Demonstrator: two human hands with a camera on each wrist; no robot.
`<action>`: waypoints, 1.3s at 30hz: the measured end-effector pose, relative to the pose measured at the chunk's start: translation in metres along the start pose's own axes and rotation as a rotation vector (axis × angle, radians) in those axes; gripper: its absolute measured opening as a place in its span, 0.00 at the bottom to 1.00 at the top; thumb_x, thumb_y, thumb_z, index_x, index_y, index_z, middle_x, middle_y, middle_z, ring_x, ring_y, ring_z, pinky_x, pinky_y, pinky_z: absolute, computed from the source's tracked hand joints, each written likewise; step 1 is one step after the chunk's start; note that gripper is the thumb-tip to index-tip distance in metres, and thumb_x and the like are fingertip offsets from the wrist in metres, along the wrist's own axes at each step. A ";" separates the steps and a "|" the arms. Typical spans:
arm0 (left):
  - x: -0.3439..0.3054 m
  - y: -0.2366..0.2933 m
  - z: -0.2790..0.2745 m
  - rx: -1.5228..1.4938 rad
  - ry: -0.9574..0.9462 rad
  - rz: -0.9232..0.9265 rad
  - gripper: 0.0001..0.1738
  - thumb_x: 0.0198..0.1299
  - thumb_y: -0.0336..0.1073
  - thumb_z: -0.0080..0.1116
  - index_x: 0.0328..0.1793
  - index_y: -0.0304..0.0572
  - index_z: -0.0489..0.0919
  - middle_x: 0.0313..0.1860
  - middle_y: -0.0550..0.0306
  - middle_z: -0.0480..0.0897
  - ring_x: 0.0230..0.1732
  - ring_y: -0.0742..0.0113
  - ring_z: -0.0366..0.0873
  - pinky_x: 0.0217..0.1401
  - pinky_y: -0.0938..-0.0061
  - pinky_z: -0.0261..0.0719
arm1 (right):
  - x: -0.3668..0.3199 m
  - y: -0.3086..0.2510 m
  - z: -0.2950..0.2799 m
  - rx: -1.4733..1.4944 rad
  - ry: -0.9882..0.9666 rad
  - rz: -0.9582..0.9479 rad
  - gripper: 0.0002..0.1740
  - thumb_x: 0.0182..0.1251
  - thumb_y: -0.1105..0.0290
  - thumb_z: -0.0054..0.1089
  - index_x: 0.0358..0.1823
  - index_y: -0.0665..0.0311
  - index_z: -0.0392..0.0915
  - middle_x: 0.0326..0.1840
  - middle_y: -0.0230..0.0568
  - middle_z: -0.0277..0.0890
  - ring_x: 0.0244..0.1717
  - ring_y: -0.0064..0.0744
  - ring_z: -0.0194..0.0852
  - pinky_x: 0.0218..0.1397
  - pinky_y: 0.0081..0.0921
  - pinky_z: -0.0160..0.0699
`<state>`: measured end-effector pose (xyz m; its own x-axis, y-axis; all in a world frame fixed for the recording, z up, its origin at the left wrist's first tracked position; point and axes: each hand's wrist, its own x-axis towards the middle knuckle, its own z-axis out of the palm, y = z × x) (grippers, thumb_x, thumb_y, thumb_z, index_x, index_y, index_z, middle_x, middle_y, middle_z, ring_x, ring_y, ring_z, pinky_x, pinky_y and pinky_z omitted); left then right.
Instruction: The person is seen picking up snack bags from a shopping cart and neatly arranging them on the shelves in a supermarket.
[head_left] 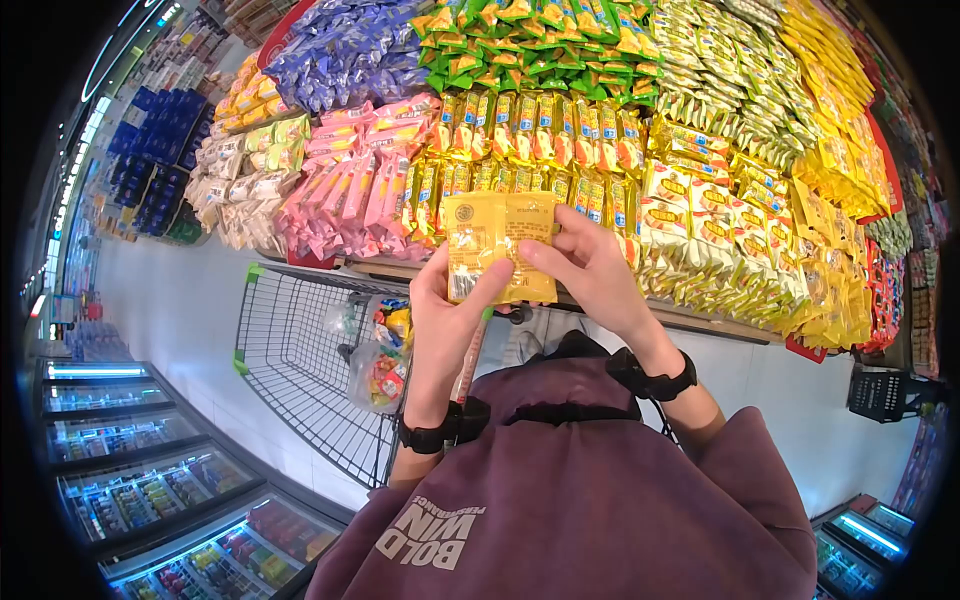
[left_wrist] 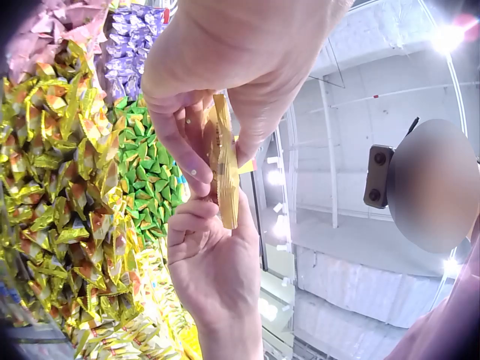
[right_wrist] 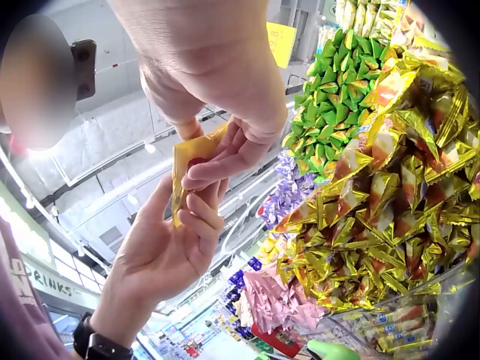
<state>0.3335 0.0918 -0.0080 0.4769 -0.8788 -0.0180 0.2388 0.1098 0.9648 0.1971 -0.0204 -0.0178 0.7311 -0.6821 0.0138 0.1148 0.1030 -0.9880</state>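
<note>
A yellow packet [head_left: 503, 245] with small print and a shiny centre seam is held up in both hands in the head view. The left hand [head_left: 446, 305] pinches its left side, thumb on the printed face. On the right side the right hand [head_left: 590, 268] pinches it, thumb also on the face. Both wrist views show the packet [left_wrist: 224, 165] nearly edge-on, with fingers [right_wrist: 217, 161] behind it and part of a red mark visible. The packet looks sealed, and its far side is mostly hidden in the head view.
Behind the hands a display holds gold packets [head_left: 540, 125], pink packets [head_left: 355, 180], green packets [head_left: 540, 50] and white-yellow packets [head_left: 700, 210]. A wire cart [head_left: 300, 350] with bagged goods stands at the left. Freezers [head_left: 150, 490] line the lower left; a black basket [head_left: 885, 393] is at right.
</note>
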 end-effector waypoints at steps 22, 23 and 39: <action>0.004 -0.007 -0.001 0.057 0.021 0.056 0.13 0.61 0.25 0.65 0.52 0.33 0.80 0.41 0.61 0.85 0.36 0.81 0.79 0.37 0.84 0.77 | 0.001 0.002 -0.002 -0.046 -0.046 -0.108 0.21 0.68 0.66 0.67 0.56 0.70 0.74 0.41 0.39 0.84 0.37 0.18 0.79 0.39 0.19 0.77; 0.004 -0.007 0.000 0.055 0.025 0.054 0.13 0.61 0.25 0.65 0.52 0.33 0.79 0.41 0.61 0.85 0.36 0.81 0.79 0.37 0.84 0.77 | 0.000 0.002 -0.002 -0.040 -0.045 -0.106 0.22 0.68 0.66 0.67 0.57 0.70 0.73 0.41 0.39 0.84 0.37 0.18 0.79 0.39 0.19 0.77; 0.014 -0.014 0.001 0.079 -0.031 0.087 0.17 0.59 0.21 0.65 0.55 0.30 0.79 0.48 0.55 0.85 0.48 0.74 0.82 0.54 0.77 0.79 | 0.002 0.004 -0.018 -0.213 -0.033 -0.204 0.25 0.64 0.67 0.71 0.59 0.67 0.75 0.45 0.33 0.84 0.34 0.15 0.75 0.36 0.18 0.73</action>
<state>0.3358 0.0777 -0.0217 0.4663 -0.8815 0.0737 0.1297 0.1505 0.9801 0.1870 -0.0340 -0.0245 0.7294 -0.6488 0.2168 0.1205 -0.1900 -0.9743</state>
